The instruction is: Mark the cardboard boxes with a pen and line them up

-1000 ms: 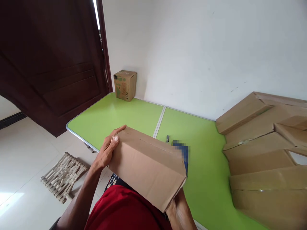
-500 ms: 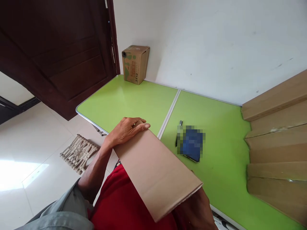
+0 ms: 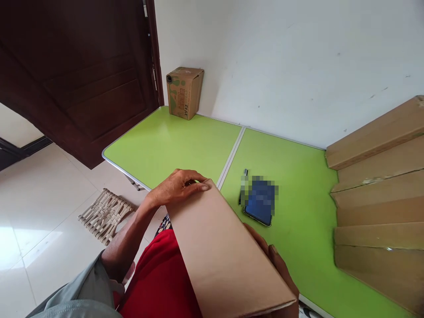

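A plain brown cardboard box (image 3: 221, 247) is tilted in front of my red clothing, one broad face turned up toward me. My left hand (image 3: 180, 187) grips its far end, thumb lying on the top face and fingers bent over the edge. Along the right edge my right hand (image 3: 281, 265) holds the box from the side and below, partly hidden by it. The box's underside cannot be seen. Just beyond it, a dark blue phone-like object (image 3: 260, 203), partly pixelated, lies on the green table (image 3: 298, 190) beside a slim dark pen-like item (image 3: 245, 173).
A printed carton (image 3: 185, 95) stands at the table's far left corner, against the white wall. Several brown cardboard boxes (image 3: 380, 176) line the right side. A woven stool (image 3: 105, 216) is on the tiled floor at left, near a dark door (image 3: 99, 79).
My right hand has shifted up along the box's right edge, so its fingers now show there. The box has turned slightly and its near end has moved lower and to the right.
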Demonstrator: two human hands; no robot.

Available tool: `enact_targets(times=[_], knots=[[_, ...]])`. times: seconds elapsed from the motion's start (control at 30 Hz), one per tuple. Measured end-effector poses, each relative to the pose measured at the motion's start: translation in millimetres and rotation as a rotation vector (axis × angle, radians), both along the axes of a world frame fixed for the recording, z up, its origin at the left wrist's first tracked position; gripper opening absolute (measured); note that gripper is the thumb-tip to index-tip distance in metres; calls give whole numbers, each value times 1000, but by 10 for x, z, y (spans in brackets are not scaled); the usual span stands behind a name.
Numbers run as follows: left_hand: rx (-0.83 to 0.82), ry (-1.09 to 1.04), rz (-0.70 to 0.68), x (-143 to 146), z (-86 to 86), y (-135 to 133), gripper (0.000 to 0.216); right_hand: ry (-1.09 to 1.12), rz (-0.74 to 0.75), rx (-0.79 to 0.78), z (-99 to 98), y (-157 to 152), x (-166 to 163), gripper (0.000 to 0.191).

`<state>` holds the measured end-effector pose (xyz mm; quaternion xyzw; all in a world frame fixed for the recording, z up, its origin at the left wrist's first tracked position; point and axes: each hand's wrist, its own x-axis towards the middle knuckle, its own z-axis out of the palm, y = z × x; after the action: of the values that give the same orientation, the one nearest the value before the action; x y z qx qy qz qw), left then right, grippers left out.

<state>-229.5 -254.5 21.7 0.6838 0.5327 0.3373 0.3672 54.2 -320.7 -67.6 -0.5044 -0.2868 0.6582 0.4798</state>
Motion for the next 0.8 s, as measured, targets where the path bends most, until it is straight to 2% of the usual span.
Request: enact_targets(times=[0.07,0.1,0.17,0.23,0.27,0.33,0.4,0.5,0.53,0.6,0.67,0.7,0.73,0.8], knots=[[38,-11,25,28,52,26,38,-21,-46,-46,188,-73,-46,56],[48,-33,33,49,63,34,41,-97,-82,12,256,-121,-75,56],[46,-123,53,113,32,34,49,-372,-130,294,320,-219,-151,52],[-2,-306,103,203,-82,16,55,-663,-115,671,298,-306,-238,49],[-46,-434,138,252,-163,4,56,-770,-73,841,269,-343,-276,55],[-149,-713,196,334,-339,-12,55,-884,55,1037,213,-403,-320,67],[-227,-906,201,373,-491,-10,54,-882,194,1110,194,-444,-317,72],[-264,-1002,151,347,-631,7,52,-801,315,1234,232,-449,-263,69],[-262,-1015,137,328,-660,7,52,-789,293,1245,245,-426,-245,67],[-253,-1058,113,297,-707,-9,50,-794,116,1166,246,-331,-219,62],[-238,-1098,99,282,-742,-40,44,-773,-107,950,199,-184,-203,66],[-230,-1112,94,282,-753,-55,41,-712,-167,813,157,-105,-198,70],[-221,-1123,87,287,-758,-66,39,-615,-176,663,105,-32,-192,75],[-203,-1140,67,317,-745,-74,38,-348,-80,371,-27,68,-180,84]])
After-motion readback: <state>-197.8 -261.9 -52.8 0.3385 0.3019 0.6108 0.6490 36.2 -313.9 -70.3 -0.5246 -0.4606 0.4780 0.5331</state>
